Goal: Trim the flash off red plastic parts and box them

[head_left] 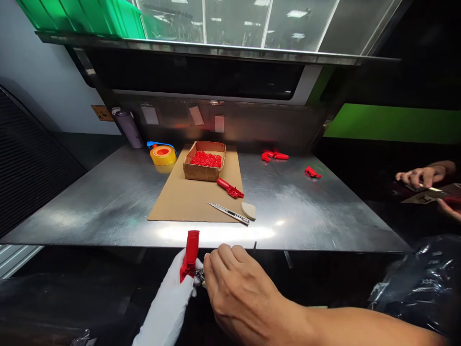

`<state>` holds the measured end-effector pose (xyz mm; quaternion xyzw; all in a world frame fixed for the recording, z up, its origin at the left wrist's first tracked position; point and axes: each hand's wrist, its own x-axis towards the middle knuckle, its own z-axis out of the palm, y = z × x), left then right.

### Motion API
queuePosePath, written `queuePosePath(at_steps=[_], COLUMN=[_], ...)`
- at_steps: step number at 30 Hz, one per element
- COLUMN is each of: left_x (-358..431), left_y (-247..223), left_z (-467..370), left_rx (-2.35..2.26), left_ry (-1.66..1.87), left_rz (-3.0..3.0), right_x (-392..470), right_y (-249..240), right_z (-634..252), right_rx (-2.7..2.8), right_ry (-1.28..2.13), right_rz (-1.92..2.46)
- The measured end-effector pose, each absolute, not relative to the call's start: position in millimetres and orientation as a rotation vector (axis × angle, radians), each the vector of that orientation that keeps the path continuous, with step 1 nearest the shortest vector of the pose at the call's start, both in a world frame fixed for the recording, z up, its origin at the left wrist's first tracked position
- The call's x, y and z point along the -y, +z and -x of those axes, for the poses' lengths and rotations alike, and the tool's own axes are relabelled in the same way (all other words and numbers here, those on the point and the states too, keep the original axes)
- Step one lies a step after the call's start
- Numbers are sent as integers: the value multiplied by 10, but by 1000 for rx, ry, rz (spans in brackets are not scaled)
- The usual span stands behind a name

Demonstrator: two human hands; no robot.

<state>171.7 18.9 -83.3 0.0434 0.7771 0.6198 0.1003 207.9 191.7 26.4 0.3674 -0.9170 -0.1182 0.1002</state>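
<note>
Grey metal surface [90, 206]: spans most of the width; clock hours run from the middle of the flat brown cardboard sheet [187, 202] lying on it.
Purple-grey cylindrical bottle with a pale cap [130, 129]: 10 o'clock, standing at the rear.
Round yellow tape roll with an orange centre [163, 158]: also 10 o'clock but nearer, just beside the sheet.
White-gloved left hand [175, 274]: 6 o'clock, off the near edge; its grip is closed around the glossy red plastic part with a tubular end [192, 250], tube upward.
Small silvery metal piece [200, 275]: 6 o'clock, between the two hands, mostly hidden.
Open brown cardboard box [200, 173]: 12 o'clock, on the sheet, with many small red plastic pieces [206, 159] inside.
Slim silver-and-black utility knife [230, 213]: 4 o'clock, lying aslant.
Second red tube-ended plastic part [229, 188]: 3 o'clock, on its side, close to the box.
Bare right hand [237, 288]: 5 o'clock, fingers curled, back showing; I cannot tell what its grip holds.
Off-white wedge-shaped piece [248, 210]: 4 o'clock, overlapping the sheet's edge.
Loose group of red plastic pieces [274, 155]: 2 o'clock.
Single notched red plastic piece [312, 173]: 3 o'clock.
Another person's bare hand [425, 176]: far out at 3 o'clock, beyond the surface.
</note>
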Motion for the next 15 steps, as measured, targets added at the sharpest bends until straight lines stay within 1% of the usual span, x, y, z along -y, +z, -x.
queuePosePath(at_steps=[12, 15], left_x=[-230, -213], left_y=[-572, -575], left_z=[-1705, -1682], left_rx=[-2263, -2228], left_ry=[1770, 1818], left_rz=[-35, 4], right_x=[-1911, -1910], right_y=[226, 241], right_z=[-2023, -1993], right_rx=[2713, 2729], right_ry=[-355, -349], right_rz=[-1069, -1155])
